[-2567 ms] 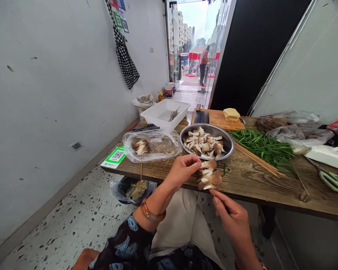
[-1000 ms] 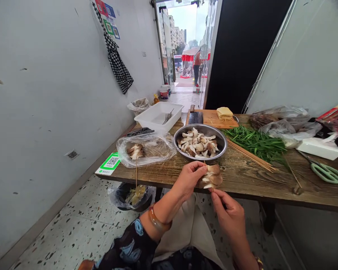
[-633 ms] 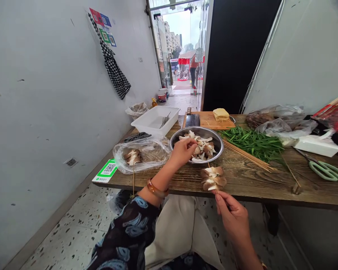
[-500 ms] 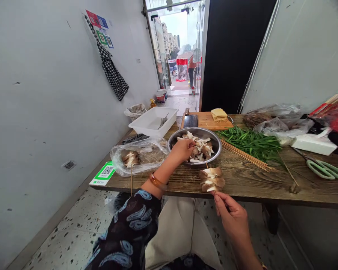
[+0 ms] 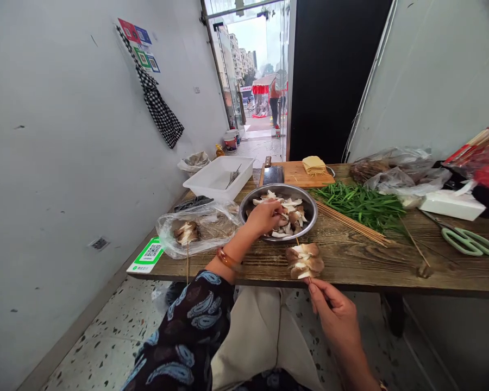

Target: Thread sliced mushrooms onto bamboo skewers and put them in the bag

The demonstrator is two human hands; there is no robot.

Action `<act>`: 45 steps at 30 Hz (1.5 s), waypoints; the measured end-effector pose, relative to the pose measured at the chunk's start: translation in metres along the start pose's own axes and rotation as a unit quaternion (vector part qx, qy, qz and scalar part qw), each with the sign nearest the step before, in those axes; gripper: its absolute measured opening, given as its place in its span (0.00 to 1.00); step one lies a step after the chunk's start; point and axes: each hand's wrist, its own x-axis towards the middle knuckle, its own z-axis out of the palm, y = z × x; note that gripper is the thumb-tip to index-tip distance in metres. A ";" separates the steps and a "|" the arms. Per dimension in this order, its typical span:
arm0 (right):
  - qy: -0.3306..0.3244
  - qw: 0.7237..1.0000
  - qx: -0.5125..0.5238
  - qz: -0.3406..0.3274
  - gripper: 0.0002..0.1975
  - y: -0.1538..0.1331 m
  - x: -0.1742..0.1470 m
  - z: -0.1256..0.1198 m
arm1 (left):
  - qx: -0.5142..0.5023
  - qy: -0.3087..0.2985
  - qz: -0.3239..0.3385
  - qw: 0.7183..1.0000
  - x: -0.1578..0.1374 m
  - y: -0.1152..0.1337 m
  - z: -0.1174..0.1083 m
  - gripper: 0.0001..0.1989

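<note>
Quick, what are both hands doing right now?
Left hand: at the mushrooms in the bowl; can't tell if holding one.
Right hand: closed, holding a mushroom skewer.

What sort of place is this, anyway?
Probably the prep area of a small eatery, judging by the metal bowl of mushrooms, the cleaver on a wooden cutting board, and the QR-code card, perhaps for payment, at one end of the table.

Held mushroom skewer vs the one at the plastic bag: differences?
The held skewer is pinched in the right hand; the other skewer lies untouched at the plastic bag.
The held skewer's tip shows past its mushrooms; the other skewer shows no tip.
Shared: both have brown-and-white mushrooms on a thin stick.
</note>
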 end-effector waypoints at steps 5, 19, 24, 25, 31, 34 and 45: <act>0.004 1.000 0.006 -0.004 0.17 -0.005 -0.002 -0.002 | -0.352 0.094 -0.135 0.921 -0.011 -0.001 -0.009 0.08; -0.029 0.999 -0.011 -0.038 0.15 -0.021 -0.009 0.010 | -0.588 0.081 -0.125 0.795 -0.079 0.024 -0.023 0.06; -0.063 0.996 -0.034 -0.049 0.15 -0.025 -0.013 0.015 | -0.570 0.065 -0.120 0.810 -0.105 0.027 -0.026 0.06; -0.067 0.996 -0.037 -0.049 0.15 -0.025 -0.014 0.017 | -0.569 0.063 -0.114 0.812 -0.109 0.027 -0.027 0.06; -0.073 0.993 -0.061 -0.066 0.16 -0.028 -0.017 0.022 | -0.556 0.078 -0.105 0.821 -0.123 0.027 -0.029 0.07; -0.081 0.991 -0.072 -0.074 0.16 -0.031 -0.019 0.023 | -0.546 0.087 -0.123 0.824 -0.125 0.029 -0.026 0.18; -0.087 0.986 -0.109 -0.088 0.16 -0.028 -0.022 0.022 | -0.554 0.088 -0.181 0.808 -0.130 0.018 -0.025 0.10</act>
